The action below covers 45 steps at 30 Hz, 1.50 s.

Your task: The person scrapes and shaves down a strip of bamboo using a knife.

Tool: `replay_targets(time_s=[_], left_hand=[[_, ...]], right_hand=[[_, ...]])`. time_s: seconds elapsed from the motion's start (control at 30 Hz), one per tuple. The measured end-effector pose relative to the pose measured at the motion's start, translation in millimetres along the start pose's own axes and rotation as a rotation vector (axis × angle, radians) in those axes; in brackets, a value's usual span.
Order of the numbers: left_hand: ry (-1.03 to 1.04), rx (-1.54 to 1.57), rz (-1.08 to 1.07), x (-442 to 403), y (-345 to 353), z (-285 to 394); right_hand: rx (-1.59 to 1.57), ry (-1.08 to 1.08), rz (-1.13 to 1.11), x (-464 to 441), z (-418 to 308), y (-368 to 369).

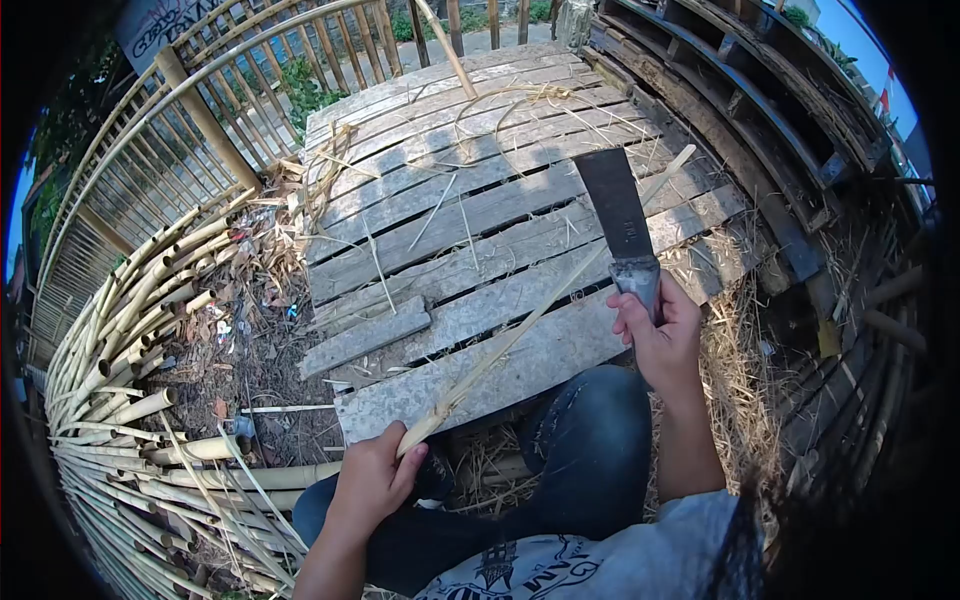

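My left hand [376, 472] is closed around the near end of a long, pale bamboo strip [515, 332]. The strip slants up and to the right over the wooden slats, and its far part passes behind the blade. In my right hand [660, 332] is a cleaver [618, 205] with a broad, dark blade, gripped by its handle. Its blade points up and away from me, with the squared tip at the top. Whether blade and strip touch, I cannot tell.
A slatted wooden platform [470, 235] lies before my knees, with thin bamboo slivers and a short loose board [368, 338] on it. Bamboo poles [200, 450] are piled at left. Behind stands a bamboo fence [210, 120]; stacked pallets [740, 85] and straw [735, 370] are at right.
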<state>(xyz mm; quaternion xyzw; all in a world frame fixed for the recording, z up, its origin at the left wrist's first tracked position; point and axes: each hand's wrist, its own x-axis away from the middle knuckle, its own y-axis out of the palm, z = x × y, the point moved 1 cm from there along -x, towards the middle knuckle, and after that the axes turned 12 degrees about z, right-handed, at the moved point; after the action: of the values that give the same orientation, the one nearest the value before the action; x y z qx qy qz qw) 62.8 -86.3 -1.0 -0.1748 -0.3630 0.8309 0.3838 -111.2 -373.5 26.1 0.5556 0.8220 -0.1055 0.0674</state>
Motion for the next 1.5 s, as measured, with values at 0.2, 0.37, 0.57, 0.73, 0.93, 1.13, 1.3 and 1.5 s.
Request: replay_targets(time_s=[0.2,0.37,0.57,0.73,0.93,1.13,1.3,1.5], left_hand=[[0.127,-0.023,-0.297,11,16,12],[0.267,-0.139,-0.415,25,41,11],[0.344,-0.341,-0.314,32,53,11],[0.362,-0.347,-0.303,35,61,10],[0.345,-0.290,-0.329,38,68,4],[0.396,-0.343,-0.257,46,74,4],[0.401,-0.345,-0.259,44,76,-4],[0.386,-0.343,-0.266,46,82,-5]], right_hand=[[0.238,0.143,0.150,33,-10,-86],[0.428,0.462,0.257,82,26,-136],[0.415,0.527,0.317,113,60,-144],[0.401,0.523,0.238,126,52,-125],[0.454,0.418,0.299,112,51,-152],[0.516,0.400,0.272,127,67,-143],[0.477,0.449,0.272,134,60,-138],[0.398,0.411,0.127,148,48,-123]])
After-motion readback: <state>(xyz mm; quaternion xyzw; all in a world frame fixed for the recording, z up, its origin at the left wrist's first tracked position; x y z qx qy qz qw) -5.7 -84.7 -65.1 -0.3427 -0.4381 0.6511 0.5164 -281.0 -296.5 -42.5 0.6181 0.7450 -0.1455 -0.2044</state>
